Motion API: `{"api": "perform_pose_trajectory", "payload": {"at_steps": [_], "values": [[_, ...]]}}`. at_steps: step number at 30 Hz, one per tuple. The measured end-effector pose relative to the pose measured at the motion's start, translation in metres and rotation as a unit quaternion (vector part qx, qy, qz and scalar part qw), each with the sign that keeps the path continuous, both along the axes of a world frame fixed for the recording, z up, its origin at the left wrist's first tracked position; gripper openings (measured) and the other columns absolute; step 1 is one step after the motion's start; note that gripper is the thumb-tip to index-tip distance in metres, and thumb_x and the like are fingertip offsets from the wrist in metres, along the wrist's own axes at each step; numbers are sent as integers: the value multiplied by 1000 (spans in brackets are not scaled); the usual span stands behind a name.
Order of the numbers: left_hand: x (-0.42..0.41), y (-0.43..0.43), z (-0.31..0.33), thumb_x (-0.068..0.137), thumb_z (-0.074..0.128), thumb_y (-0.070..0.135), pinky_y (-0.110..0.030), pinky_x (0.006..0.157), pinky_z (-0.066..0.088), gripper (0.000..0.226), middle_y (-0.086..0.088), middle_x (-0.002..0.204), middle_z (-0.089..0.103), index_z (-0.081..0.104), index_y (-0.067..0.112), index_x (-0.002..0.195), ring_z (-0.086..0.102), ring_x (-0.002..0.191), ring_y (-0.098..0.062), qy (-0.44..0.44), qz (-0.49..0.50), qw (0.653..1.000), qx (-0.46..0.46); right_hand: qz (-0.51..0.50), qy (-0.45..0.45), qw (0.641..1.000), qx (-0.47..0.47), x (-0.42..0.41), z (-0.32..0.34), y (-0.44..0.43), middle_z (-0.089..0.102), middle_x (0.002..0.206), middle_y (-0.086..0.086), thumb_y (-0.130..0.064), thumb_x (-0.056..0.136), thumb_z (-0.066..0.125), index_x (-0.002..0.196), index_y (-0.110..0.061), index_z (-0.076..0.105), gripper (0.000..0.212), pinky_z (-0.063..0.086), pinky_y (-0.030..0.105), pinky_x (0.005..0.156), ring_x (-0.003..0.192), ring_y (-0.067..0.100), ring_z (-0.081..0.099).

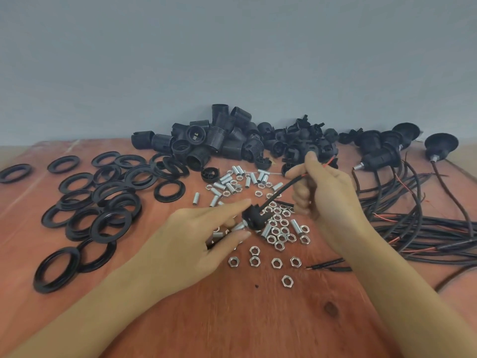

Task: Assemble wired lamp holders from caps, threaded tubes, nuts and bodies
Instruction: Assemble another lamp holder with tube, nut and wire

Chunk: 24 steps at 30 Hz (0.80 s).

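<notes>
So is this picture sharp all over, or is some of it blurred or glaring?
Head view: nuts crisp at centre; the cap pinched in the left hand slightly soft, perhaps motion; light soft and even, faint shadow under the right hand gripping the wire; mild sheen on rings, no harsh glare; forearms stretched toward the bottom corners.

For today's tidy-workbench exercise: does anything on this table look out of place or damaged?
Nothing looks damaged. One stray cap lies among the tubes, apart from the cap heap by the wall. Otherwise rings, bodies, nuts and wires sit in loose groups.
</notes>
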State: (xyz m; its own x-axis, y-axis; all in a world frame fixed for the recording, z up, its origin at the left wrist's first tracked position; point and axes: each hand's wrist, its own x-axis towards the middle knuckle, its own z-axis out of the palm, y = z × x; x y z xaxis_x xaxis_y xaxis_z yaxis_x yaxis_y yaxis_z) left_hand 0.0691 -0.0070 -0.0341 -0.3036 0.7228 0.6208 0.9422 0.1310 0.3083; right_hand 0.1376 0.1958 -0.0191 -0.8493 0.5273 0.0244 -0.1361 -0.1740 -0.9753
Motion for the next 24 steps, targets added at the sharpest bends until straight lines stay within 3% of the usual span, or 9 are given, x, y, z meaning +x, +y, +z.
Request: {"api": "perform_pose_trajectory", "payload": {"at_steps": [3, 5, 8, 10, 13, 16, 20, 22, 24], "values": [[1, 1, -4, 89, 58, 38, -3, 59, 36, 44, 22, 77, 59, 63, 18, 128, 48, 64, 9, -36, 38, 998, -35, 10, -20, 998, 63, 0, -3, -2, 37, 42, -2, -35, 105, 39, 55, -21, 69, 60, 30, 20, 38, 40, 12, 29], [0, 1, -6, 88, 64, 35, -5, 54, 38, 40, 20, 74, 65, 61, 29, 128, 52, 50, 3, -137, 38, 990, -7, 26, -12, 999, 30, 0, -1, -2, 35, 43, -2, -35, 105, 39, 55, -20, 68, 60, 28, 21, 38, 40, 12, 27], [1, 4, -4, 85, 66, 34, -14, 43, 42, 38, 6, 77, 73, 61, 36, 122, 56, 41, -9, -373, -25, 926, 51, 43, -12, 998, -53, 1, 3, 0, 32, 45, -4, -38, 104, 40, 55, -21, 69, 59, 25, 21, 38, 40, 10, 27], [4, 6, -4, 84, 65, 37, -18, 45, 45, 43, -3, 81, 75, 58, 31, 126, 57, 41, -12, -462, -74, 883, 48, 54, -23, 998, -34, 2, 3, 0, 33, 46, -5, -39, 104, 39, 58, -22, 71, 58, 25, 20, 39, 41, 10, 28], [11, 9, -11, 87, 64, 37, -31, 54, 50, 47, -5, 84, 76, 51, 33, 133, 60, 46, -14, -462, -86, 883, -3, 121, -67, 988, 73, 3, -2, -11, 35, 43, -8, -40, 104, 38, 60, -22, 72, 58, 27, 19, 40, 39, 9, 27], [13, 10, -15, 89, 65, 31, -22, 50, 48, 38, -7, 78, 74, 56, 33, 126, 61, 49, -15, -463, -69, 884, 9, 152, -81, 978, 116, 3, -6, -24, 33, 43, -9, -37, 103, 41, 60, -19, 70, 55, 24, 17, 39, 37, 5, 25], [5, 9, -13, 83, 69, 25, -23, 43, 46, 37, -11, 75, 71, 57, 22, 118, 61, 49, -17, -496, -44, 866, 46, 73, -25, 992, 98, 3, -3, -21, 44, 51, -7, -32, 100, 52, 68, -27, 71, 37, 26, 17, 39, 40, 6, 30], [4, 9, -14, 85, 72, 23, -25, 43, 47, 35, -11, 76, 69, 55, 21, 116, 62, 49, -18, -500, -36, 864, 53, 31, -11, 991, 131, 3, -3, -18, 46, 50, -9, -32, 99, 55, 61, -31, 68, 40, 28, 18, 41, 43, 7, 32], [4, 10, -15, 85, 72, 23, -25, 42, 46, 31, -5, 78, 69, 57, 26, 112, 62, 49, -19, -496, -31, 866, 47, 20, -5, 985, 172, 2, -5, -21, 46, 51, -12, -30, 98, 56, 68, -29, 71, 34, 30, 18, 44, 46, 6, 34]]}}
